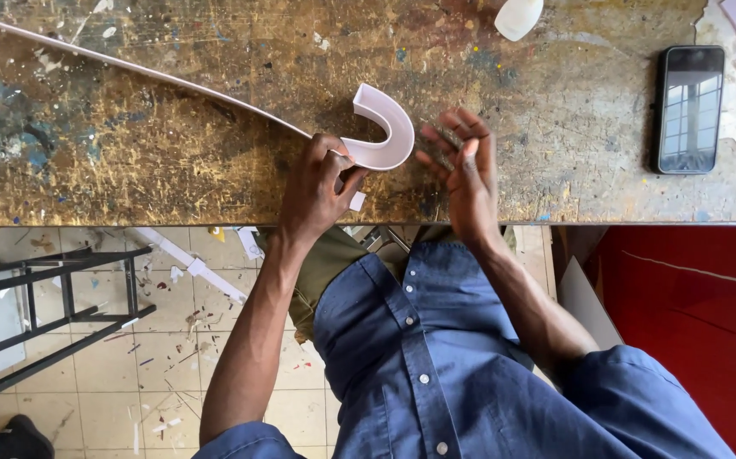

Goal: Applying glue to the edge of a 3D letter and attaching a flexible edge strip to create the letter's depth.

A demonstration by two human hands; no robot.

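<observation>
I see the white strip [172, 81] running out toward 10 o'clock, its hooked end [380, 127] between both hands; left hand [317, 187] pinches it where the curl starts, right hand [461, 166] open, empty, just at its 3 o'clock

There is lots of bare room on the scratched, paint-spotted wooden table [130, 161] to the left. A long white bendy strip [155, 72] cuts across it. A flat black phone [687, 109] lies far right.
</observation>
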